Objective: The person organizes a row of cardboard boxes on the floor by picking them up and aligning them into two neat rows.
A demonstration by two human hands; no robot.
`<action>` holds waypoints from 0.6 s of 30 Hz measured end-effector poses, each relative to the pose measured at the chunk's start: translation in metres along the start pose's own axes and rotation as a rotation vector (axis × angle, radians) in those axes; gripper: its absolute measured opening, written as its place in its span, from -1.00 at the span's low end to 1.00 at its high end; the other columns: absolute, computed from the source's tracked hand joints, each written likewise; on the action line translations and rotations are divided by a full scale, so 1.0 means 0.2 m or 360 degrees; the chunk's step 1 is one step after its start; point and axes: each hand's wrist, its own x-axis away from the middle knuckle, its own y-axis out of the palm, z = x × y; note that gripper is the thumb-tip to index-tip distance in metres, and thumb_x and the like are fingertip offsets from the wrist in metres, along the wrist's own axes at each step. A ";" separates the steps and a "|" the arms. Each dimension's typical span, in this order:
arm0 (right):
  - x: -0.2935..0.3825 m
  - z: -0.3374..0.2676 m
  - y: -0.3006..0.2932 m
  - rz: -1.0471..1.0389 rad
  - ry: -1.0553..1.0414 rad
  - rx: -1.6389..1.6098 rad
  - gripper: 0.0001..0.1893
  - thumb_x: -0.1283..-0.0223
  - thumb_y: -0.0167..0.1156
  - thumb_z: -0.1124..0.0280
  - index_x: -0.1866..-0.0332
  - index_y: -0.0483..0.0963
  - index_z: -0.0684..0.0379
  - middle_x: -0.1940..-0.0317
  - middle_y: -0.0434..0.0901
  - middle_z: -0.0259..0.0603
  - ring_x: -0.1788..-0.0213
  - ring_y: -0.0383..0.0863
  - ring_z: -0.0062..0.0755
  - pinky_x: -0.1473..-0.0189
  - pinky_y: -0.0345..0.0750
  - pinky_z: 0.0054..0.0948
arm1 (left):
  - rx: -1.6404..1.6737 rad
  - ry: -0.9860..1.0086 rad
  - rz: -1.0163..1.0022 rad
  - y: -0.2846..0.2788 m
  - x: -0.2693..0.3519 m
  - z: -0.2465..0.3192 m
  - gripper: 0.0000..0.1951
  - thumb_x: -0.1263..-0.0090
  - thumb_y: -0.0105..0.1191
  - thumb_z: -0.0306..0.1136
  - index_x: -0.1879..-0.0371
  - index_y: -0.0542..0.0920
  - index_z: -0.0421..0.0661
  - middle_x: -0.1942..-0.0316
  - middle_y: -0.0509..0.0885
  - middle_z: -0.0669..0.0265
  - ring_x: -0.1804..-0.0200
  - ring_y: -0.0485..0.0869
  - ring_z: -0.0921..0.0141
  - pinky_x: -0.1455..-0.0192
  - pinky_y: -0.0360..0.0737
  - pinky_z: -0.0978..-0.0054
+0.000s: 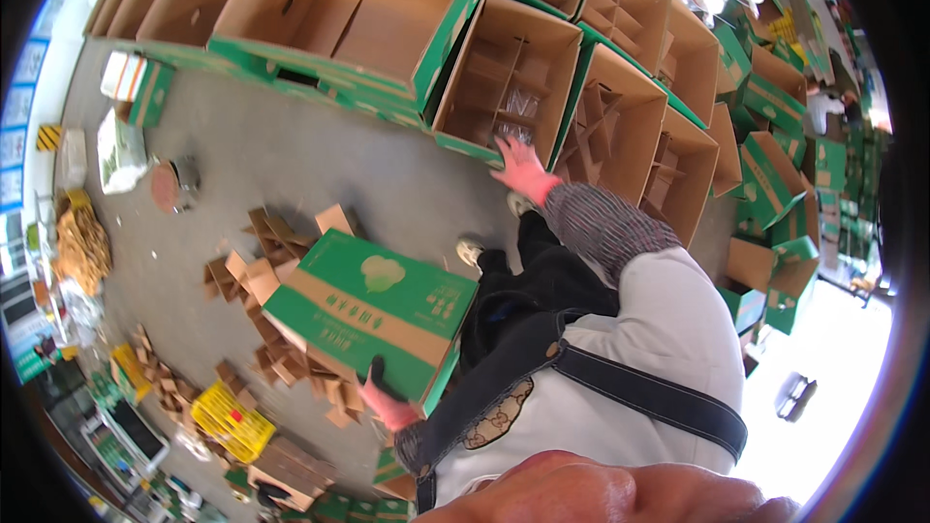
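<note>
My left hand (389, 403), in a pink glove with a dark thumb, grips the near edge of a green cardboard carton (367, 309). The carton is tilted beside my legs, with a pale leaf-like print and writing on its face. My right hand (524, 168), also pink-gloved, has its fingers spread at the near rim of an open carton (465, 105). Cardboard dividers (512, 65) split that carton into cells. Clear plastic items (517, 116) show in the cells closest to my fingers. Whether those fingertips touch the plastic I cannot tell.
More open cartons with dividers (617, 116) stand to the right, and a large open carton (349, 7) ahead. Loose cardboard dividers (272, 269) are heaped on the floor behind the held carton. A round stool (168, 187) and yellow crate (232, 421) are at left.
</note>
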 end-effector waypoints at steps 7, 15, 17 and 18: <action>0.65 -0.33 -0.70 -0.0048 -0.0598 -0.1274 -0.35 -0.04 0.25 0.27 -0.27 0.19 0.14 -0.11 0.28 -0.03 -0.14 0.34 -0.10 -0.18 0.31 -0.28 | -0.0923 0.1560 0.0373 0.47 0.71 0.77 -0.62 -0.24 -0.02 -0.61 -0.06 0.33 -0.41 0.00 0.43 0.01 0.08 0.49 0.30 0.02 0.53 0.40; 0.84 0.12 -1.38 0.0686 -0.0771 -0.1688 -0.40 -0.02 0.24 0.44 -0.21 0.22 0.26 -0.05 0.36 -0.06 -0.08 0.43 -0.22 -0.13 0.39 -0.42 | -0.1918 0.2337 0.0028 1.05 1.38 1.01 -0.50 -0.05 0.13 -0.60 -0.07 0.42 -0.25 -0.06 0.47 0.04 -0.10 0.42 0.13 -0.20 0.26 0.27; 0.85 0.38 -1.32 0.0670 -0.0549 -0.1560 -0.48 -0.01 0.21 0.47 -0.15 0.30 0.24 0.06 0.47 -0.11 -0.01 0.50 -0.24 -0.09 0.42 -0.44 | -0.2245 0.2461 -0.0369 1.38 1.46 1.05 -0.50 0.01 0.16 -0.57 -0.02 0.46 -0.18 -0.05 0.48 0.04 -0.08 0.42 0.08 -0.18 0.28 0.25; 0.86 0.52 -1.24 0.0698 -0.0381 -0.1599 -0.48 -0.01 0.21 0.44 -0.15 0.31 0.23 0.06 0.48 -0.11 -0.02 0.49 -0.21 -0.08 0.42 -0.42 | -0.2325 0.2593 -0.0611 1.58 1.46 1.05 -0.51 0.03 0.17 -0.55 0.00 0.48 -0.17 -0.01 0.50 0.04 -0.06 0.43 0.07 -0.16 0.30 0.22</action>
